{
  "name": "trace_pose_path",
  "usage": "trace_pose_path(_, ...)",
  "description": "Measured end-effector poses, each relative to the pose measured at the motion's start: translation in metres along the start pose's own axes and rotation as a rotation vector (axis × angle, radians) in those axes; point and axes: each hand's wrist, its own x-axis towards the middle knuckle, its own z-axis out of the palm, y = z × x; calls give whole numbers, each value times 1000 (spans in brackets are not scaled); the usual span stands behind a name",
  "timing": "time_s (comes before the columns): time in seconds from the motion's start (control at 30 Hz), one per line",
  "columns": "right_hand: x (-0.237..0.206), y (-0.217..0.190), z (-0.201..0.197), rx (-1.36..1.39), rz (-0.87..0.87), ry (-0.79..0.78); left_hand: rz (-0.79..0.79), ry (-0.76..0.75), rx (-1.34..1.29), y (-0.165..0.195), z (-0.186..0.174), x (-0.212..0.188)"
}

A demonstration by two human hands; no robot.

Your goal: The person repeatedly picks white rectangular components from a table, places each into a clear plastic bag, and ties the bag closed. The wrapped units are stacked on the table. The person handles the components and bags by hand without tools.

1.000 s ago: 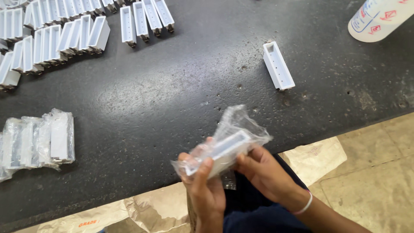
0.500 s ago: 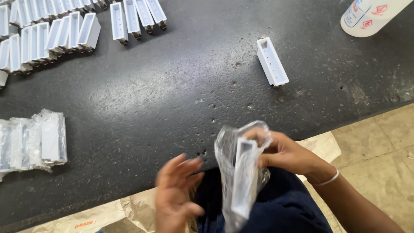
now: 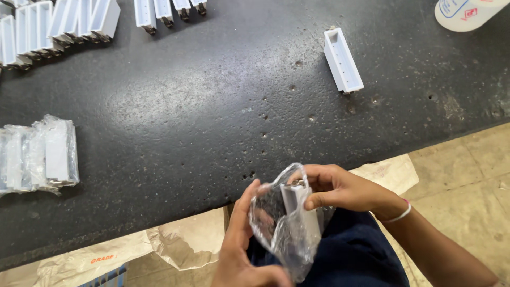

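Over my lap, my right hand (image 3: 340,188) pinches the top of a white rectangular plastic piece (image 3: 298,208) that stands upright inside a clear plastic bag (image 3: 284,234). My left hand (image 3: 239,250) grips the bag from the left and below, fingers curled around its crinkled side. Both hands sit just past the near edge of the black worktable (image 3: 212,106). One more white plastic piece (image 3: 342,60) lies alone on the table at the upper right.
Rows of white plastic pieces (image 3: 64,21) line the table's far left and top. Bagged pieces (image 3: 40,154) lie stacked at the left edge. A white bottle (image 3: 467,9) rests at the top right. Crumpled sacking (image 3: 180,239) hangs below the table; tiled floor at right.
The bag and piece turned from lying flat between both hands to upright. My left hand briefly let go, then closed on the bag again. The view shifted nearer.
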Motion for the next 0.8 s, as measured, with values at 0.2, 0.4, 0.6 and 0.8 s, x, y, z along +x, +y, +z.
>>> trace_pose_path(0.2,0,5,2,54,169,-172,-265,291,203,3,22,5)
trace_pose_path(0.4,-3,7,-15,-211,48,-371,-188,180,155,1,25,5)
trace_pose_path(0.6,-1,-3,-5,-160,-122,-456,-282,144,116,1,30,4)
trace_pose_path(0.8,-15,-3,23,-284,36,-157,-238,153,170,6,28,4)
